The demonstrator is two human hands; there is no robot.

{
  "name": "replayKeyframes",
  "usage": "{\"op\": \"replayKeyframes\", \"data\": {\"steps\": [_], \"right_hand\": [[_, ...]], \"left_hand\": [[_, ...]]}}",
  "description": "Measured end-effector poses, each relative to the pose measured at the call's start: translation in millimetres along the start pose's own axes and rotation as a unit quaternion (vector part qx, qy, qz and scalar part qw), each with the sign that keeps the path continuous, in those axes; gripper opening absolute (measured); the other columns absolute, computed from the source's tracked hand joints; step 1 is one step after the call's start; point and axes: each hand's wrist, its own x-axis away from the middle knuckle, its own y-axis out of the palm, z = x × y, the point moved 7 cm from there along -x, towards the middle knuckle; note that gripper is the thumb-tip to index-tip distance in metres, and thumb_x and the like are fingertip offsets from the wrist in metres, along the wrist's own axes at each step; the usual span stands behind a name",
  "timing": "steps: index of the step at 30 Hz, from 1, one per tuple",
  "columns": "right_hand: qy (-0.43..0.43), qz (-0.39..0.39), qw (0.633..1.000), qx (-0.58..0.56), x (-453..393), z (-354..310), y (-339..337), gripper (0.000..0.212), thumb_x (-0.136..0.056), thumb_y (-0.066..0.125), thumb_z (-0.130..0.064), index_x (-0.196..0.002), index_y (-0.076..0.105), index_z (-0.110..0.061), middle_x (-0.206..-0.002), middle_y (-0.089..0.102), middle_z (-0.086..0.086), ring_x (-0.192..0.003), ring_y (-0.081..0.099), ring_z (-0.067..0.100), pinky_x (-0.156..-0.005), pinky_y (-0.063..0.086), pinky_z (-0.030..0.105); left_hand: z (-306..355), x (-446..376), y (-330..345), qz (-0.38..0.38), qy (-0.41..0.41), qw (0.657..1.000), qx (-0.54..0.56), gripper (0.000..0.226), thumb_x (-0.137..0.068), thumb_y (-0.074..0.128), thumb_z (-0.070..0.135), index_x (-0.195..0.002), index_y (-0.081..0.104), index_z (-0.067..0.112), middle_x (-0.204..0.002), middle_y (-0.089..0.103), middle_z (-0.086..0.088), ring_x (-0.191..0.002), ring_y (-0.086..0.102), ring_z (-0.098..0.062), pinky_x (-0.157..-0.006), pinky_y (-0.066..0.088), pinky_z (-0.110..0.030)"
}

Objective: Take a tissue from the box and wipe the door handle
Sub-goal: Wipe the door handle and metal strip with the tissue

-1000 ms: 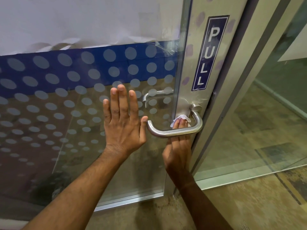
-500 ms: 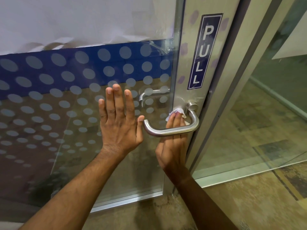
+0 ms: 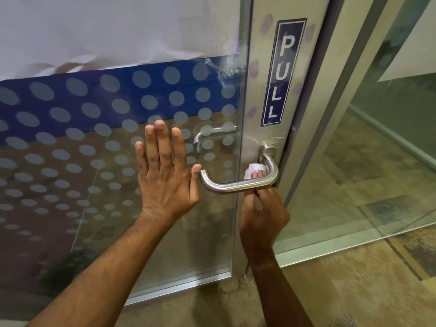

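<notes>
A curved steel door handle sticks out from the metal stile of a glass door. My right hand reaches up from below behind the handle's bar, fingers pinching a crumpled white tissue against the inner side near the handle's bend. My left hand lies flat and open on the glass just left of the handle, thumb touching the handle's free end. No tissue box is in view.
A blue PULL sign is stuck on the stile above the handle. The glass door carries frosted dots and a blue band. A fixed glass panel stands to the right. Patterned carpet covers the floor below.
My right hand has slid the tissue rightward along the back of the handle toward its bend. My left hand stays flat on the glass.
</notes>
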Motion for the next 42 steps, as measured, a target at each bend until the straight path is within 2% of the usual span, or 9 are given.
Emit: {"op": "replayKeyframes", "data": {"steps": [5, 11, 16, 21, 24, 27, 30, 35, 42], "right_hand": [[0.018, 0.000, 1.000, -0.013, 3.1, 5.1, -5.4, 0.019, -0.087, 0.057, 0.001, -0.072, 0.068, 0.004, -0.072, 0.069, 0.010, -0.061, 0.063, 0.023, -0.059, 0.051, 0.022], [-0.166, -0.063, 0.982, 0.061, 4.9, -9.3, 17.0, 0.018, -0.085, 0.052, 0.009, -0.086, 0.070, 0.011, -0.121, 0.056, 0.010, -0.133, 0.043, 0.011, -0.102, 0.046, 0.043], [-0.183, -0.049, 0.978, 0.085, -7.4, 7.4, 17.6, 0.021, -0.091, 0.051, 0.002, -0.090, 0.071, 0.008, -0.111, 0.068, 0.017, -0.111, 0.061, 0.028, -0.105, 0.040, 0.036], [-0.089, -0.023, 0.996, 0.013, -1.4, 26.7, -0.8, 0.030, -0.081, 0.047, 0.007, -0.052, 0.050, 0.000, -0.065, 0.066, 0.016, -0.075, 0.058, 0.011, -0.058, 0.057, 0.045], [-0.048, -0.014, 0.999, -0.004, -8.4, 28.5, -1.2, 0.028, -0.074, 0.044, 0.009, -0.049, 0.045, -0.002, -0.054, 0.055, 0.010, -0.062, 0.049, 0.007, -0.056, 0.054, 0.036], [0.003, -0.023, 1.000, -0.002, -12.6, 30.3, -4.7, 0.021, -0.072, 0.047, 0.013, -0.062, 0.062, 0.003, -0.064, 0.063, 0.006, -0.065, 0.049, 0.002, -0.056, 0.046, 0.021], [0.036, 0.002, 0.999, 0.003, -29.4, 27.5, -11.6, 0.026, -0.086, 0.059, 0.010, -0.110, 0.069, 0.005, -0.105, 0.072, 0.009, -0.094, 0.070, 0.011, -0.083, 0.055, 0.021], [-0.044, 0.008, 0.998, -0.052, -69.9, 10.3, -14.4, 0.028, -0.084, 0.068, 0.010, -0.111, 0.065, 0.005, -0.107, 0.070, 0.013, -0.100, 0.071, 0.019, -0.085, 0.058, 0.038], [-0.119, -0.108, 0.987, 0.018, -59.4, 18.1, -15.8, 0.031, -0.080, 0.065, 0.019, -0.108, 0.070, 0.006, -0.108, 0.071, 0.016, -0.096, 0.070, 0.023, -0.088, 0.056, 0.035]], "left_hand": [[1.0, -0.4, -0.8, -0.001, -0.003, 1.000, 0.004, 0.100, -0.092, 0.049, 0.042, -0.152, -0.025, 0.012, -0.157, -0.039, -0.004, -0.148, -0.031, -0.022, -0.121, -0.019, -0.041], [1.8, 0.2, -1.7, 0.004, 0.002, 1.000, 0.005, 0.096, -0.094, 0.045, 0.044, -0.153, -0.024, 0.013, -0.157, -0.039, -0.004, -0.148, -0.031, -0.021, -0.121, -0.019, -0.040], [1.3, -0.5, -1.5, 0.005, 0.001, 1.000, 0.006, 0.095, -0.093, 0.044, 0.044, -0.152, -0.025, 0.013, -0.157, -0.039, -0.003, -0.148, -0.031, -0.021, -0.121, -0.019, -0.040], [1.1, -0.2, -1.4, 0.007, 0.002, 1.000, 0.005, 0.097, -0.093, 0.046, 0.044, -0.153, -0.024, 0.012, -0.158, -0.038, -0.004, -0.148, -0.030, -0.022, -0.121, -0.018, -0.040], [1.6, -0.7, -1.8, 0.007, 0.001, 1.000, 0.003, 0.094, -0.094, 0.042, 0.045, -0.153, -0.024, 0.012, -0.158, -0.038, -0.004, -0.148, -0.030, -0.022, -0.121, -0.018, -0.041], [1.8, -0.4, -1.1, 0.012, 0.004, 1.000, 0.004, 0.092, -0.095, 0.040, 0.045, -0.153, -0.023, 0.012, -0.158, -0.037, -0.004, -0.149, -0.029, -0.022, -0.122, -0.018, -0.041], [1.8, -0.1, -1.3, 0.016, 0.004, 1.000, 0.007, 0.093, -0.094, 0.041, 0.045, -0.153, -0.022, 0.011, -0.159, -0.036, -0.004, -0.149, -0.029, -0.022, -0.122, -0.017, -0.041], [1.9, -0.5, -1.4, 0.017, 0.004, 1.000, 0.004, 0.092, -0.095, 0.039, 0.046, -0.154, -0.022, 0.011, -0.159, -0.036, -0.004, -0.149, -0.029, -0.022, -0.122, -0.018, -0.041], [2.7, -2.0, -1.7, 0.013, -0.001, 1.000, 0.007, 0.093, -0.094, 0.041, 0.045, -0.153, -0.023, 0.011, -0.159, -0.037, -0.003, -0.149, -0.029, -0.021, -0.121, -0.018, -0.040]]}}
